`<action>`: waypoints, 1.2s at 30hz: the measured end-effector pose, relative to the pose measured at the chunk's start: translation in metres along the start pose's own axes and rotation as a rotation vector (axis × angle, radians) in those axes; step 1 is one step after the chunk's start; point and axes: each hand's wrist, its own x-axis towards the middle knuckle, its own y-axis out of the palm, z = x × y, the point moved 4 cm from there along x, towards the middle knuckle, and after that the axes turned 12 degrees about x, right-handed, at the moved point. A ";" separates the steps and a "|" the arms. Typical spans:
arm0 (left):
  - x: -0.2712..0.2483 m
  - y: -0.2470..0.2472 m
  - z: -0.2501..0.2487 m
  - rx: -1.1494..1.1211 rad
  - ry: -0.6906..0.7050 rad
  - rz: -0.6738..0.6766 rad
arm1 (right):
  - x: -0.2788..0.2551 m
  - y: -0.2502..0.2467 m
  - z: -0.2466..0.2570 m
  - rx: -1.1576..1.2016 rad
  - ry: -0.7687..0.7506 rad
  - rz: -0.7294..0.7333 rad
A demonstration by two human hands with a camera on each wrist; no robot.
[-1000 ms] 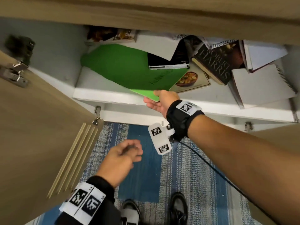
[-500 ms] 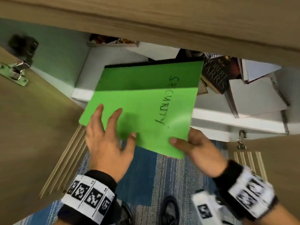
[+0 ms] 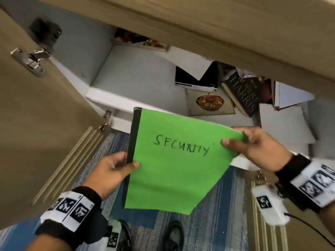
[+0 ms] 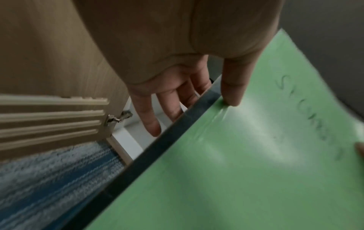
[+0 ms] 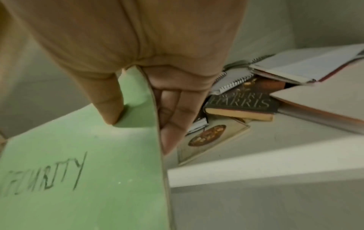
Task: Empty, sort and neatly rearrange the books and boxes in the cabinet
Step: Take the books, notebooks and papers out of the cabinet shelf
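One green notebook point(image 3: 178, 160), thin and flat with a black spine strip and "SECURITY" handwritten on its cover, is held in the air in front of the open cabinet, above the carpet and clear of the shelf point(image 3: 112, 104). The left hand point(image 3: 110, 171) grips its spine edge, thumb pressed on the cover and fingers point(image 4: 171, 107) curled underneath. The right hand point(image 3: 257, 145) pinches the opposite edge near the top corner, thumb on the cover, fingers point(image 5: 173, 124) behind it.

On the white shelf lie the rest, crowded toward its right end and back. I count about seven there: a cookbook point(image 3: 211, 104) flat near the front edge, with a bowl of food on its pale cover; a black book point(image 3: 196, 78) behind it with a white sheet or cover lying over it; a dark paperback point(image 3: 243, 95) lettered "ROBERT HARRIS", tilted against its neighbours; a white spiral notebook point(image 3: 284, 125) with wire binding at the shelf's right end; an open book point(image 3: 290, 95) with pale pages above that; another spiral-bound pad point(image 5: 232, 80) tucked behind the paperback; and one picture-covered box or book point(image 3: 143, 40) at the back left corner, too blurred to name. The shelf's left half shows bare white board.

Two wood-grain doors stand open, the left door point(image 3: 41, 124) with raised ribs near its lower edge and two metal hinges point(image 3: 30, 58). Below is a blue-and-grey striped carpet point(image 3: 217, 223) and two black shoes point(image 3: 174, 238).
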 end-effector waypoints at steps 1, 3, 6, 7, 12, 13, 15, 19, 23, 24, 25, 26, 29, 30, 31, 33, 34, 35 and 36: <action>0.001 0.000 0.006 -0.035 0.011 -0.024 | 0.015 -0.001 -0.002 0.001 -0.012 -0.056; 0.002 0.003 0.015 -0.085 0.017 -0.067 | 0.049 0.001 -0.014 0.012 -0.010 -0.154; 0.002 0.004 0.024 -0.196 0.036 -0.179 | 0.099 0.007 -0.029 0.123 0.034 -0.360; 0.000 0.003 0.029 -0.235 0.037 -0.210 | 0.115 0.011 -0.028 0.178 0.032 -0.396; -0.019 -0.003 0.052 -0.432 -0.012 -0.318 | 0.186 0.014 -0.013 0.449 0.051 -0.489; -0.020 -0.002 0.055 -0.477 -0.031 -0.310 | 0.198 0.011 -0.009 0.496 0.056 -0.499; -0.022 0.001 0.063 -0.556 -0.073 -0.308 | 0.221 0.004 -0.004 0.566 0.064 -0.541; -0.024 0.006 0.069 -0.612 -0.128 -0.349 | 0.250 -0.009 0.008 0.510 0.098 -0.602; -0.022 0.013 0.076 -0.571 -0.153 -0.412 | 0.256 -0.018 0.020 0.376 0.141 -0.545; -0.022 0.016 0.079 -0.578 -0.167 -0.429 | 0.254 -0.015 0.025 0.355 0.137 -0.510; -0.023 0.020 0.081 -0.584 -0.175 -0.443 | 0.249 -0.011 0.031 0.347 0.123 -0.466; -0.025 0.022 0.081 -0.590 -0.179 -0.456 | 0.246 -0.006 0.036 0.358 0.101 -0.432; -0.031 0.028 0.074 -0.595 -0.177 -0.451 | 0.226 0.011 0.048 0.507 0.033 -0.387; -0.032 0.030 0.069 -0.595 -0.176 -0.449 | 0.218 0.017 0.051 0.555 0.027 -0.360; -0.032 0.030 0.067 -0.610 -0.167 -0.446 | 0.208 0.026 0.053 0.597 0.032 -0.322; -0.032 0.030 0.060 -0.646 -0.156 -0.452 | 0.186 0.045 0.051 0.637 0.058 -0.266; -0.033 0.029 0.057 -0.663 -0.149 -0.456 | 0.172 0.054 0.047 0.633 0.077 -0.243; -0.033 0.028 0.052 -0.679 -0.134 -0.460 | 0.157 0.061 0.042 0.622 0.093 -0.220; -0.032 0.026 0.049 -0.697 -0.120 -0.472 | 0.142 0.068 0.036 0.604 0.106 -0.197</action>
